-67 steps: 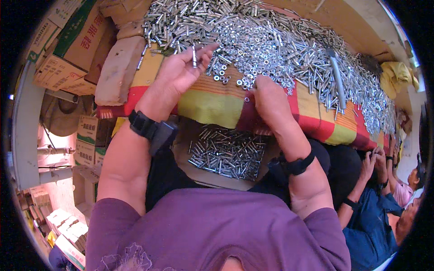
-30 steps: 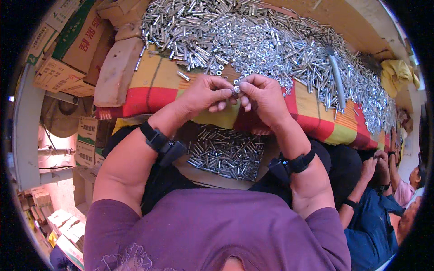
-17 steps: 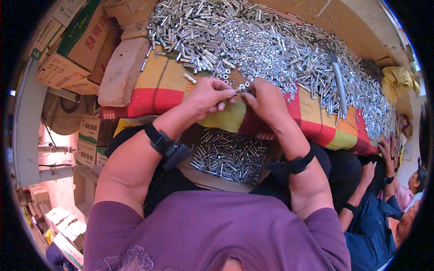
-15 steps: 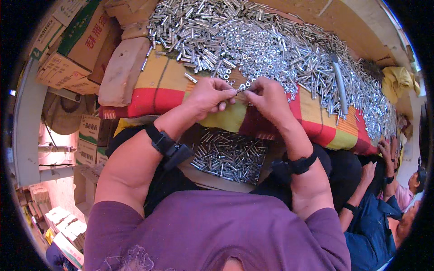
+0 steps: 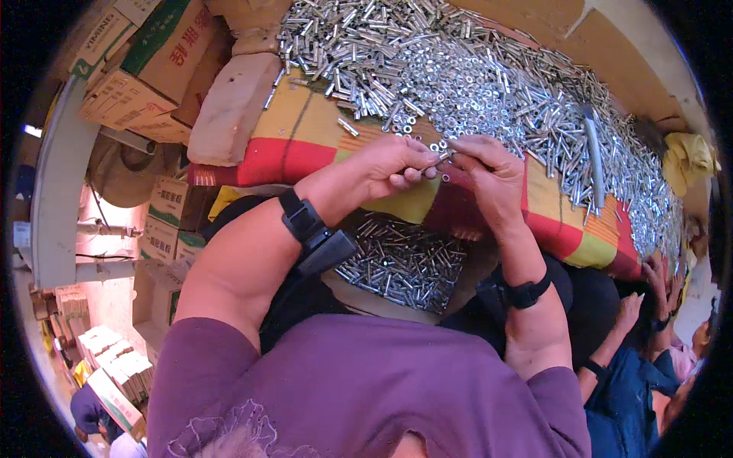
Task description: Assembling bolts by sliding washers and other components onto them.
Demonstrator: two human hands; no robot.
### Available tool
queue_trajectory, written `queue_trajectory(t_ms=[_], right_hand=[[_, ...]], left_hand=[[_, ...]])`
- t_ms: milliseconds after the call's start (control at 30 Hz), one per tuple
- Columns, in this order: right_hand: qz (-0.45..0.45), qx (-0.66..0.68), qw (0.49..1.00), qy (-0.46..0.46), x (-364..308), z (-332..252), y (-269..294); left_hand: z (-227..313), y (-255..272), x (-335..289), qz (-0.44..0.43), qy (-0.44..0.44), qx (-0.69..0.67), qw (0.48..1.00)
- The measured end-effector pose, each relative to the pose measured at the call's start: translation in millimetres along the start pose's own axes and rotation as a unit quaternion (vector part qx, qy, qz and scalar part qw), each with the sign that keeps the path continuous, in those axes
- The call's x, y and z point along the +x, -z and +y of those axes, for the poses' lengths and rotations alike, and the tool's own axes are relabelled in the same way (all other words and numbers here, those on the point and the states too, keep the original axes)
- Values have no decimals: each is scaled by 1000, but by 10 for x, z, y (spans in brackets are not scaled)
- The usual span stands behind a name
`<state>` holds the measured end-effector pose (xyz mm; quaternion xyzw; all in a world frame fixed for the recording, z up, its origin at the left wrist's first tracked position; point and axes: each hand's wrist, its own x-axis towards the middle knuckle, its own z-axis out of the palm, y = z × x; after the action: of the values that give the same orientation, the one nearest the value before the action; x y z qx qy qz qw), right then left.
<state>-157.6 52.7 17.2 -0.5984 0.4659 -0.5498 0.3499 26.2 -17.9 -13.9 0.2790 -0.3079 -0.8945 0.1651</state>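
Observation:
Held in front of me over the near edge of a checked cloth (image 5: pixel 286 162), a small metal bolt (image 5: pixel 444 156) sits between my two hands. My left hand (image 5: pixel 393 164) is closed on it, thumb against curled fingers. From the other side my right hand (image 5: pixel 489 164) pinches at the bolt's end; whatever its fingertips grip is too small to make out. Just beyond my fingers lie loose metal nuts (image 5: pixel 466 107), with a heap of shiny bolts or sleeves (image 5: pixel 359 53) to the left and another heap (image 5: pixel 550 137) to the right.
Below my hands, between my legs, a cardboard box holds many bolts (image 5: pixel 401 267). A pale block (image 5: pixel 229 114) and cartons (image 5: pixel 164 72) stand at the left. A grey tube (image 5: pixel 594 160) lies on the right heap near a yellow cloth (image 5: pixel 687 156). A co-worker's hand (image 5: pixel 630 311) shows at lower right.
The whole view has shifted, so the scene sits lower and further right. My right hand's fingers have straightened over the bolt's end, while my left hand keeps its hold.

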Motion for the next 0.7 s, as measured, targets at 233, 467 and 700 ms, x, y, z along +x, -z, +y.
queue_trajectory(t_ms=[233,467,700], right_hand=[[61,6,988,-144,27,-27,-65],[50,-192,978,-66,181,110,-55],[22,-171,980,-95,287,136,-17]], left_hand=[[160,-215,-93,68,-36,144,987],[153,-394,-82,178,-158,326,915],[68,-458,-77,196,-243,348,884]])
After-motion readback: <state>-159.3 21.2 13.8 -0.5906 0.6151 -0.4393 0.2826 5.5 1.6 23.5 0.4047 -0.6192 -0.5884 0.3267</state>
